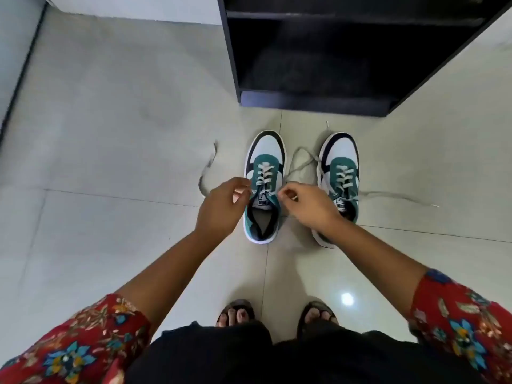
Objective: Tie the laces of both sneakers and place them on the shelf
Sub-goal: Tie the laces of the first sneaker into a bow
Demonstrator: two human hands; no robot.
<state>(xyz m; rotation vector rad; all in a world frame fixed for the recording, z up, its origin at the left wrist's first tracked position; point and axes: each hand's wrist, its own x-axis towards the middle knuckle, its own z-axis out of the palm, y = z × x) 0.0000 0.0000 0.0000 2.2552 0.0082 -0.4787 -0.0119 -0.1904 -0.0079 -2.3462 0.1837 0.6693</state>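
Two teal, white and dark sneakers stand side by side on the tiled floor, toes toward the shelf. My left hand [221,206] pinches the left lace [206,169] at the top eyelets of the left sneaker [264,173]. On the other side of the tongue, my right hand [307,205] pinches that sneaker's right lace [300,160]. Both laces trail loose over the floor. The right sneaker [339,164] is untied, its lace [393,195] lying out to the right; my right wrist covers its heel.
A dark open shelf unit [313,102] stands on the floor just beyond the sneakers, its lower compartment in shadow. A pale wall runs along the left. My sandalled feet [235,314] are close behind the sneakers.
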